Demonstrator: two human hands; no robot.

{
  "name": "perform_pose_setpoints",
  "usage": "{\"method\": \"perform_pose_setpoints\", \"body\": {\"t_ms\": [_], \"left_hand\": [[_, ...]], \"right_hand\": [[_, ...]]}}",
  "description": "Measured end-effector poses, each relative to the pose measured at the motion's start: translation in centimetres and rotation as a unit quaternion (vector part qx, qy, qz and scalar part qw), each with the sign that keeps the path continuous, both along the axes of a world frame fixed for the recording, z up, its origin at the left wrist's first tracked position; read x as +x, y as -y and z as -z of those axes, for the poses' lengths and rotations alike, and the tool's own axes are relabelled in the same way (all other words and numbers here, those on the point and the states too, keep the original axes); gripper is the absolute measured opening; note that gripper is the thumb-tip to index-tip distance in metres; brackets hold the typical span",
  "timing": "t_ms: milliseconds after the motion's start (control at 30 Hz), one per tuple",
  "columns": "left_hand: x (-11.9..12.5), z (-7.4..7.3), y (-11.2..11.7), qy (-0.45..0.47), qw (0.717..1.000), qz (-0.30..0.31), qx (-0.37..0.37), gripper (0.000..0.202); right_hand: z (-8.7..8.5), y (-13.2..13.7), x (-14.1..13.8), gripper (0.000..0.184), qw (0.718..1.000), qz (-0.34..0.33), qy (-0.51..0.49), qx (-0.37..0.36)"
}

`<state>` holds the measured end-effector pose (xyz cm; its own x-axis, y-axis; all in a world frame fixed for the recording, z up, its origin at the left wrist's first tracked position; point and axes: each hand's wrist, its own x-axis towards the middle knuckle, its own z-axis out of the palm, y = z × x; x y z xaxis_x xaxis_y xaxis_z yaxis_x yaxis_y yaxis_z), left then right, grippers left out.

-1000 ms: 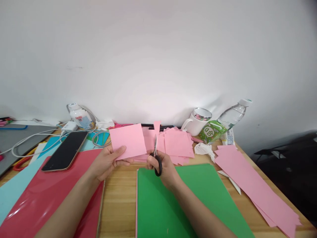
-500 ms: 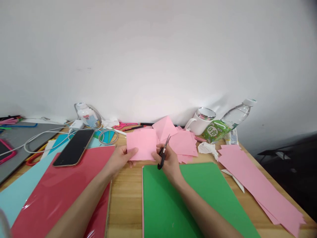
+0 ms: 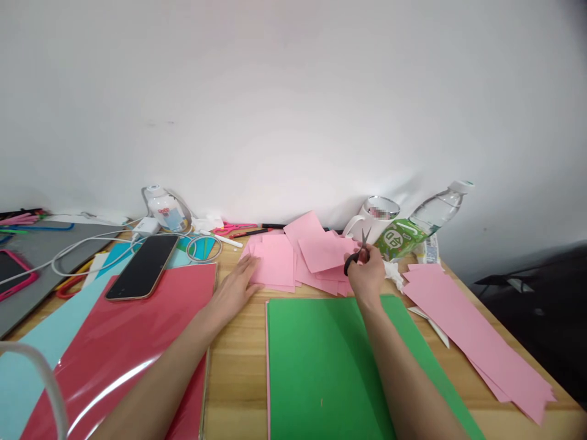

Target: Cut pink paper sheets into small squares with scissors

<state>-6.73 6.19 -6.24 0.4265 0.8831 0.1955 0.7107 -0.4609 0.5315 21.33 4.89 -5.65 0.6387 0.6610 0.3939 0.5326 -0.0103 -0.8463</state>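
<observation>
My left hand (image 3: 236,285) lies flat with fingers stretched out, its fingertips on the left edge of a pile of pink paper squares (image 3: 293,260) at the back of the wooden desk. My right hand (image 3: 367,273) is closed on small black-handled scissors (image 3: 356,255), blades pointing up and slightly apart, over the right edge of the pink pile, close to a white mug (image 3: 370,221). A green sheet (image 3: 321,360) lies in front of both hands.
A red sheet (image 3: 114,354) and light blue sheet lie at left, with a phone (image 3: 142,266), cables and a charger behind. A small white bottle (image 3: 166,211), a water bottle (image 3: 424,223), crumpled tissue and long pink strips (image 3: 472,330) sit at right. A laptop (image 3: 41,256) is far left.
My left hand has laid the pink square it held onto the pile and opened flat. My right hand has carried the scissors to the right, toward the mug.
</observation>
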Motion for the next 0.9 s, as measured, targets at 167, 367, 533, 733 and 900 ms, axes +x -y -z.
{"method": "perform_pose_setpoints", "body": {"t_ms": [167,367,533,733,900], "left_hand": [[0.2,-0.2,0.1,-0.034,0.999,0.006,0.007,0.046],[0.2,-0.1,0.1,-0.045,0.999,-0.021,0.020,0.049],[0.2,0.3,-0.1,-0.034,0.999,-0.017,0.023,0.052],[0.3,-0.1,-0.2,-0.008,0.999,-0.014,0.050,0.047],[0.5,-0.6,0.1,0.020,0.998,-0.011,0.065,0.048]], "right_hand": [[-0.8,0.5,-2.9,0.034,0.992,-0.105,-0.061,0.019],[0.0,0.8,-6.1,0.022,0.939,-0.320,-0.115,-0.053],[0.5,1.4,-7.0,0.025,0.919,-0.369,-0.118,-0.079],[0.2,1.9,-8.2,0.021,0.918,-0.357,-0.160,-0.060],[0.2,1.7,-8.3,0.026,0.915,-0.331,-0.228,-0.041]]}}
